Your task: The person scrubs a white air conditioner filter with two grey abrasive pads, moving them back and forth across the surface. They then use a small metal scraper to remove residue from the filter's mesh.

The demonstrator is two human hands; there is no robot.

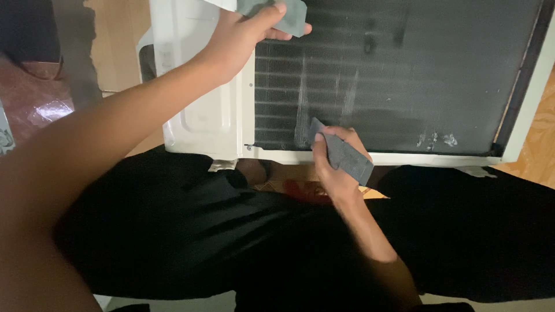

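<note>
The right hand has its fingers pinched around a small grey pad, its far tip pressed to the dark finned coil of the white air-conditioner unit, just beside pale scraped streaks. The left hand grips a second grey piece at the coil's far left corner, steadying the casing. It looks like mid-scrub; the next stroke would call for light, even pressure along the fins.

One flat package, cardboard brown with a red patch, lying just under the bottom edge of the white air conditioner unit, partly hidden, no labels, signs or screens to see
</note>
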